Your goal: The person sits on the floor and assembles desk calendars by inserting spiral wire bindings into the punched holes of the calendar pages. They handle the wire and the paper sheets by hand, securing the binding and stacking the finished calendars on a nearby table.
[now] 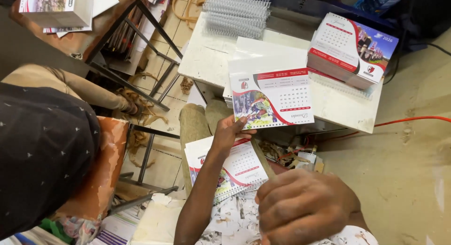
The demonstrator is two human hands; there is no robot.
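Ahead of my left hand [229,132], the calendar sheet [271,97] I hold up blocks the counter [206,57]. A calendar stack [350,50] crowds its right end, wire coils [236,13] the far edge (bare patch at left). My right hand [303,207] hangs over my lap.

A white work table [206,61] with a scuffed, worn top stands at twelve o'clock in the view. On it, at eleven o'clock, lies a heap of silver wire binding coils [236,13]. Toward two o'clock rests a thick stack of desk calendars [350,50], red and white with a photo panel. Between them, near the front edge, sits a pile of white card sheets [263,50]. At ten o'clock a brown wooden table [84,40] on dark metal legs bears a stack of printed sheets [56,10]. An orange cable [413,119] crosses the bare floor [404,179] at three o'clock
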